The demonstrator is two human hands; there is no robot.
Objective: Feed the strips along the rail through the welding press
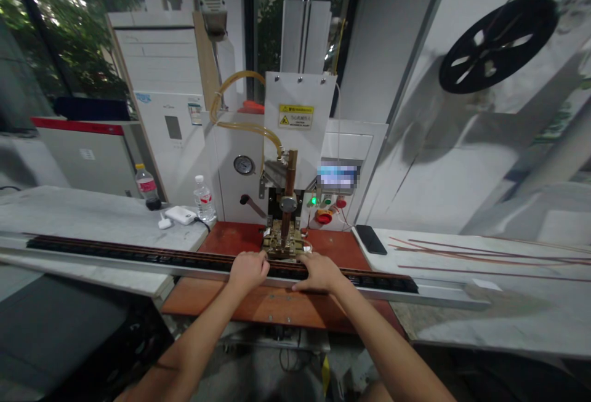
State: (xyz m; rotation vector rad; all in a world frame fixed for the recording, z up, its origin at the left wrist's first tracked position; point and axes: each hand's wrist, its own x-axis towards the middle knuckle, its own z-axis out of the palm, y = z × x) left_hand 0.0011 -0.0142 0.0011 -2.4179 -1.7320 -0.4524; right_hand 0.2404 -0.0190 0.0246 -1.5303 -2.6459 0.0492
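Observation:
A long black strip (138, 256) lies in a pale metal rail (443, 294) that runs across the bench from left to right. My left hand (247, 269) and my right hand (318, 269) rest on this strip, fingers curled down over it, one either side of a brass fixture (282, 243). The fixture sits on a red-brown plate (231, 239) under the copper rod (290, 188) of a white press machine (299, 103). Both hands press on the strip close to the fixture.
A black phone (370, 239) lies right of the plate. Thin copper rods (484, 253) lie on the right bench. Two water bottles (204, 199) and a white charger (180, 214) stand at the left. A red button (324, 217) is on the machine's front. A black reel (496, 44) hangs upper right.

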